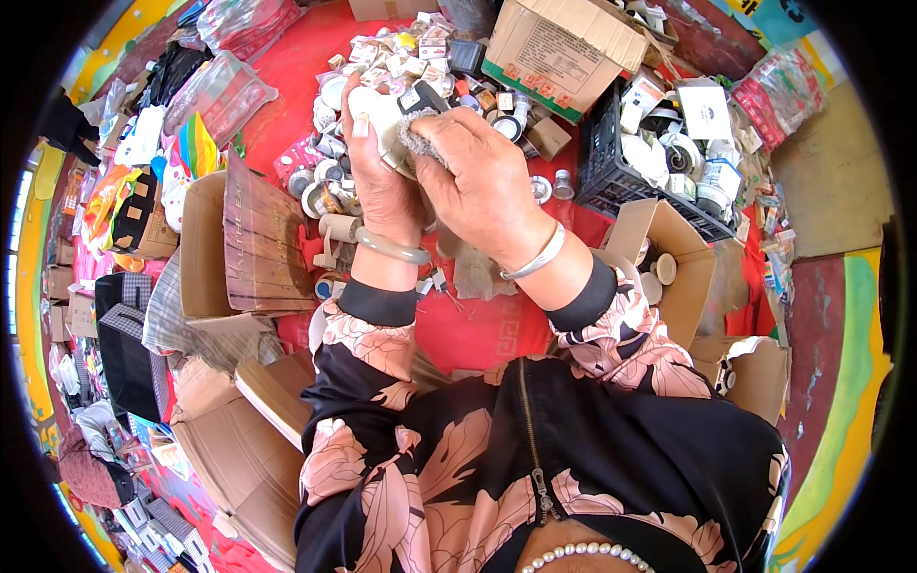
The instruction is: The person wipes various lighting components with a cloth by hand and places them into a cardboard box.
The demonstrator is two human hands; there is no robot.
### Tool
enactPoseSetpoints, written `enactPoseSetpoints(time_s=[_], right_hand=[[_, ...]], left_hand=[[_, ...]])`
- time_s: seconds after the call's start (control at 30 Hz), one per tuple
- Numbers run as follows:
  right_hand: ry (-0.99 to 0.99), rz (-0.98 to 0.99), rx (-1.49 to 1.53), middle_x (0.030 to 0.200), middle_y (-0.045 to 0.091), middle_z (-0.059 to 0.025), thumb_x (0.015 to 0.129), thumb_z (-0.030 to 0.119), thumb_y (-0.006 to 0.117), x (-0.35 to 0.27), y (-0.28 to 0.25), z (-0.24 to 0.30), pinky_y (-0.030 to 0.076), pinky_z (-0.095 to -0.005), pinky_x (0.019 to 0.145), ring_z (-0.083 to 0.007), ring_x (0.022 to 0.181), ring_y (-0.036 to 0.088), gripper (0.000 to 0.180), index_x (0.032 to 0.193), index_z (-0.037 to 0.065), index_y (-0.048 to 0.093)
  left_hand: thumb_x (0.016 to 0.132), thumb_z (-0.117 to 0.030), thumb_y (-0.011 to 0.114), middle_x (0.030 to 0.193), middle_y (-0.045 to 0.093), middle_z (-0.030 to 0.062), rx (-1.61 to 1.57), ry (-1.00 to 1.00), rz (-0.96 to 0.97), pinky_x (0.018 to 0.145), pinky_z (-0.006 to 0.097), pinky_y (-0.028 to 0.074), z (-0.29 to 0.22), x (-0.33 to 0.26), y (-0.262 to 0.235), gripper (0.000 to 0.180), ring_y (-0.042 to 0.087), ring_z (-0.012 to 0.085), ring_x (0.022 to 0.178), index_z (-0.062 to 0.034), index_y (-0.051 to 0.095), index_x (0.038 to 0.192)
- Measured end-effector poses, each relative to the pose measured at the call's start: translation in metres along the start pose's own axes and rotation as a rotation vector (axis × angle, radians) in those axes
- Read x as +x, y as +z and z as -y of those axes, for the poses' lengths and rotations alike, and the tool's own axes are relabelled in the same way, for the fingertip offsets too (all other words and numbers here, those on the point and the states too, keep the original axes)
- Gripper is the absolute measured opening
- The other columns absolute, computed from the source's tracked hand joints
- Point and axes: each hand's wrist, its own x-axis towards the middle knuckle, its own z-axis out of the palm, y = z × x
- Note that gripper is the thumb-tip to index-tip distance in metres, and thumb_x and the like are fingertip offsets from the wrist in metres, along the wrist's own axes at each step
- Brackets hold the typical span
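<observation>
My left hand is closed around a white rounded fixture with a black part at its right side, held up in front of me. A tuft of grey fuzzy cloth is pinched in my right hand and pressed against the fixture. The fingers of my right hand cover some of the cloth and the fixture's right side. Beyond both hands lies a heap of small white boxes, round white-rimmed fittings and jars on a red cloth.
A black plastic crate full of white fittings stands at the right, below a large cardboard carton. Open cardboard boxes flank me: a tall one at left and one holding round pieces at right. Red cloth covers the floor.
</observation>
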Motion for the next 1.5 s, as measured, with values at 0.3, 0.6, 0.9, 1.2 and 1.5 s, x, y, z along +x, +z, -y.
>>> enactPoseSetpoints(time_s=[0.3, 0.6, 0.9, 1.2, 1.5], right_hand=[[0.560, 0.474, 0.717, 0.088, 0.066, -0.0102, 0.075, 0.005, 0.060, 0.015, -0.032, -0.009, 0.047, -0.0253, 0.073, -0.0135, 0.078, 0.062, 0.022, 0.096, 0.000, 0.065], [0.602, 0.338, 0.780, 0.090, 0.062, -0.0018, 0.072, 0.001, 0.062, 0.021, -0.081, -0.044, 0.043, -0.0217, 0.078, -0.0091, 0.084, 0.056, 0.021, 0.093, -0.001, 0.064], [0.150, 0.003, 0.098, 0.084, 0.058, -0.0115, 0.068, -0.001, 0.056, 0.013, -0.034, -0.006, 0.048, -0.0337, 0.074, -0.0282, 0.080, 0.058, 0.022, 0.089, 0.003, 0.059], [0.199, 0.069, 0.430, 0.088, 0.063, -0.0124, 0.072, -0.001, 0.059, 0.005, -0.007, 0.005, 0.048, -0.0292, 0.074, -0.0233, 0.083, 0.061, 0.016, 0.087, 0.001, 0.064], [0.544, 0.362, 0.902, 0.091, 0.064, -0.0046, 0.071, 0.000, 0.062, 0.023, -0.075, -0.039, 0.043, -0.0234, 0.081, -0.0108, 0.088, 0.057, 0.021, 0.092, -0.002, 0.065]], left_hand=[[0.082, -0.041, 0.048, 0.110, 0.051, 0.0063, 0.064, -0.040, 0.048, 0.088, 0.033, 0.042, 0.000, 0.001, -0.009, 0.060, 0.052, 0.0198, 0.100, -0.0093, 0.033, 0.131], [0.085, -0.048, 0.045, 0.115, 0.054, 0.0068, -0.228, -0.097, -0.023, 0.092, 0.036, 0.041, -0.002, 0.008, -0.001, 0.057, 0.052, 0.0219, 0.108, -0.0099, 0.041, 0.127], [0.088, -0.050, 0.033, 0.120, 0.053, 0.0106, -0.110, -0.020, -0.162, 0.097, 0.040, 0.037, -0.002, 0.010, 0.010, 0.060, 0.049, 0.0249, 0.112, -0.0046, 0.042, 0.127], [0.086, -0.046, 0.042, 0.110, 0.050, 0.0064, 0.141, 0.084, -0.090, 0.088, 0.034, 0.041, -0.007, 0.005, -0.002, 0.059, 0.050, 0.0212, 0.101, -0.0091, 0.033, 0.131], [0.086, -0.052, 0.035, 0.115, 0.055, 0.0090, -0.084, -0.085, -0.178, 0.094, 0.040, 0.039, -0.007, 0.007, 0.004, 0.060, 0.052, 0.0250, 0.106, -0.0068, 0.046, 0.124]])
